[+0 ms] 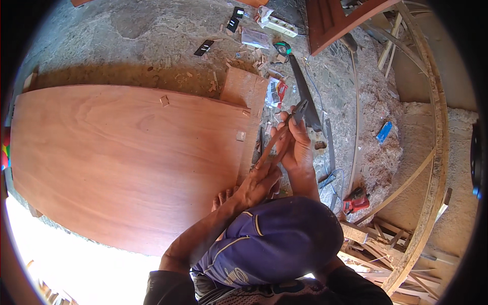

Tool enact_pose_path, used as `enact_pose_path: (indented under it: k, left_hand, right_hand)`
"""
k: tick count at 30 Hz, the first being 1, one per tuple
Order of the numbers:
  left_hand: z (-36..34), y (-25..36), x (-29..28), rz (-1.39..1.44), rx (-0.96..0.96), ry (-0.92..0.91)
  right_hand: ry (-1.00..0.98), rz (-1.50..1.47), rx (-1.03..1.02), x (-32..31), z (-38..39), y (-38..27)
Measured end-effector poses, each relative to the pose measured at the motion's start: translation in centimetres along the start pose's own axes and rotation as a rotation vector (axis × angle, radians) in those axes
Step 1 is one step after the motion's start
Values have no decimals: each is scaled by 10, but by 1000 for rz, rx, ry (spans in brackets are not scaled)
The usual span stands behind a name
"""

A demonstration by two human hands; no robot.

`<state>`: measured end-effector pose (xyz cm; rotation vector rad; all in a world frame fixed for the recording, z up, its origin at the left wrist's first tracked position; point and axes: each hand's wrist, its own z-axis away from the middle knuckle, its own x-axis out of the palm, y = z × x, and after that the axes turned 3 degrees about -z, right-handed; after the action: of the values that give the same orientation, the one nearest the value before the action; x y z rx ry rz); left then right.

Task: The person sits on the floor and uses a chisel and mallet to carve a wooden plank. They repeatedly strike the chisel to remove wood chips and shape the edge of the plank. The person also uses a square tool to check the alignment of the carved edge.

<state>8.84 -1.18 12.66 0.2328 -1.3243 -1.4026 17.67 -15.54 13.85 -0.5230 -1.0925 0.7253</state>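
Note:
My left hand (258,184) grips the near end of a thin reddish wooden strip (275,142) that slants up and away. My right hand (296,147) holds dark pliers (300,109), their jaws at the strip's far end. Both hands work just above my raised knee in purple shorts (284,239), right of a large reddish plywood sheet (127,157) lying flat on the ground.
A hand saw (305,91) lies beyond my hands, with a tape measure (282,48), small offcuts and packets around it. A red tool (356,201) and a blue object (384,131) sit among wood shavings on the right. Curved wooden laths (432,152) and stacked sticks lie further right.

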Motion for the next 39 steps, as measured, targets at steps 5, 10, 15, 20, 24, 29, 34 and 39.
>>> enact_pose_path:
  k: [5,10,15,20,24,29,34,39]
  left_hand:
    - [8,2,2,-21,122,90]
    - [52,-54,-37,-501,145,-30]
    - [188,-123,-173,-748,286,1224]
    - [380,-178,-310,-1304,-368,2156]
    - [342,-180,-281,-1120,-649,1937]
    - [385,-219,-282,-621,-565,2151]
    - [391,-218,-278,-521,-303,2221]
    - [374,-213,-281,-561,-327,2259]
  right_hand:
    - [-72,-15,170,14,19,14]
    - [-101,332,679,-4,35,21]
    - [-213,1108,475,-7,25,-12]
    - [-751,2297,313,11,-10,-43]
    - [-819,2518,497,39,-18,-31]
    - [-825,2523,603,52,-23,-18]
    - [-834,2604,605,69,-26,-3]
    - [-961,2644,657,68,-34,-9]
